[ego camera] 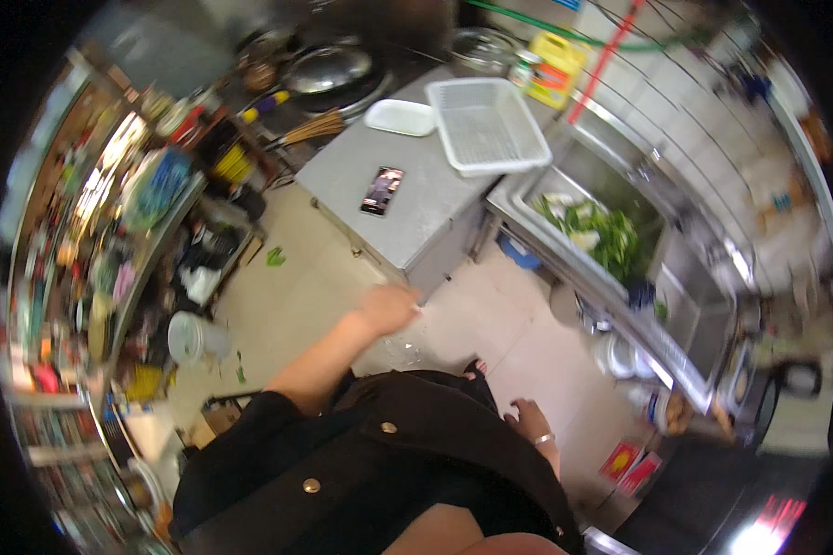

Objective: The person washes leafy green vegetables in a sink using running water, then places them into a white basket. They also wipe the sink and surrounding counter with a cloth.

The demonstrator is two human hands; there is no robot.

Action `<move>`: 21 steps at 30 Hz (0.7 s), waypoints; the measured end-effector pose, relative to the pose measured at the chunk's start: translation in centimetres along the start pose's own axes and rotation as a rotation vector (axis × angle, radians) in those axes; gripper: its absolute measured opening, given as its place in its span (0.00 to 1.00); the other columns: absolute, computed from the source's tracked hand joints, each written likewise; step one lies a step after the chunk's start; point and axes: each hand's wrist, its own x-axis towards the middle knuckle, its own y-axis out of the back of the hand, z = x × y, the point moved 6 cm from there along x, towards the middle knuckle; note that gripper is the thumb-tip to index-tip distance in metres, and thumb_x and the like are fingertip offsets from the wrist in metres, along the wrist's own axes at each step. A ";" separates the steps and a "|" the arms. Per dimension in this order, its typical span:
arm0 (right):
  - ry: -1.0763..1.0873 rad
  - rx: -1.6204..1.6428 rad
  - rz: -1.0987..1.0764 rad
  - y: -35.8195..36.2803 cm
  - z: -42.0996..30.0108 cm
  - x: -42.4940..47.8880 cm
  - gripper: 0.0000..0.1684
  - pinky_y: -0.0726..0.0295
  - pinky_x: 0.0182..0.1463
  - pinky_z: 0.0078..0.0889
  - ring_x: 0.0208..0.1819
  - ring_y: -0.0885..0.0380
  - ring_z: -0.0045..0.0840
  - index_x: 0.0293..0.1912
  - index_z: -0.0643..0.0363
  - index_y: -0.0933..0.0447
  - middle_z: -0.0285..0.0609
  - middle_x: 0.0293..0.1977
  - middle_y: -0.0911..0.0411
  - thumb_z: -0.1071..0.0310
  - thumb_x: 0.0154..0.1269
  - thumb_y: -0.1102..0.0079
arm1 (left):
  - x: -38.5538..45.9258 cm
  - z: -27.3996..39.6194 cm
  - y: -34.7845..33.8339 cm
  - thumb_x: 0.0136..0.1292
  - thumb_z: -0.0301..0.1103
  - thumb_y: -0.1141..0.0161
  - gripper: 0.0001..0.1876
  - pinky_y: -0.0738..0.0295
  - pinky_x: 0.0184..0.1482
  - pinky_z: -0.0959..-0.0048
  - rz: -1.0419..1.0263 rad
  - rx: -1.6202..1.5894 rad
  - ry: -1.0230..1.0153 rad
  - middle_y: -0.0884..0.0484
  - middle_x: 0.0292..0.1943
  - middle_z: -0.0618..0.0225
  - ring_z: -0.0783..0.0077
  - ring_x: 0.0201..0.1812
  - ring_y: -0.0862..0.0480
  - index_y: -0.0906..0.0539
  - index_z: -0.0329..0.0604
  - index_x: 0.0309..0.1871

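My left hand (389, 309) is stretched out in front of me, blurred, its fingers curled close to the near corner of a grey-topped cabinet (423, 229). Whether anything is in its fingers is too blurred to tell. Down at my side hangs my right hand (531, 421), with loose fingers, nothing in it and a bracelet (543, 438) on the wrist. On the cabinet top lie a smartphone (382, 190) with its screen lit, a white shallow tray (400, 117) and a white plastic basket (489, 125).
Leafy greens (600, 232) lie in a steel sink (576, 250) at the right. A lidded wok (333, 73) and a bamboo brush (312, 130) are at the back. A yellow jug (554, 69) stands by the basket. Crowded shelves (156, 239) and a white bucket (193, 338) line the left.
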 end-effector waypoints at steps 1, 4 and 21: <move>0.014 -0.067 -0.012 1.2 2.1 0.6 0.23 0.25 0.57 0.47 0.52 0.25 0.52 0.54 0.61 0.27 0.60 0.47 0.24 0.61 0.62 0.37 | 0.9 2.6 -1.9 0.62 0.44 0.40 0.15 0.23 0.46 0.50 -0.111 0.011 -0.083 0.16 0.41 0.51 0.46 0.46 0.17 0.19 0.44 0.46; 0.054 -0.104 -0.001 6.4 5.1 1.6 0.21 0.23 0.50 0.48 0.44 0.23 0.50 0.50 0.62 0.25 0.59 0.44 0.23 0.61 0.60 0.35 | 0.6 9.5 -4.7 0.63 0.45 0.39 0.19 0.24 0.52 0.53 -0.287 -0.342 -0.297 0.18 0.47 0.50 0.46 0.52 0.19 0.21 0.46 0.52; 0.946 -0.415 -0.276 -0.9 -27.4 15.9 0.09 0.24 0.49 0.42 0.44 0.24 0.47 0.35 0.64 0.19 0.55 0.36 0.23 0.68 0.57 0.37 | -28.1 -8.1 -8.1 0.62 0.47 0.38 0.20 0.21 0.50 0.54 -0.107 -0.387 0.941 0.17 0.47 0.54 0.49 0.50 0.17 0.20 0.46 0.53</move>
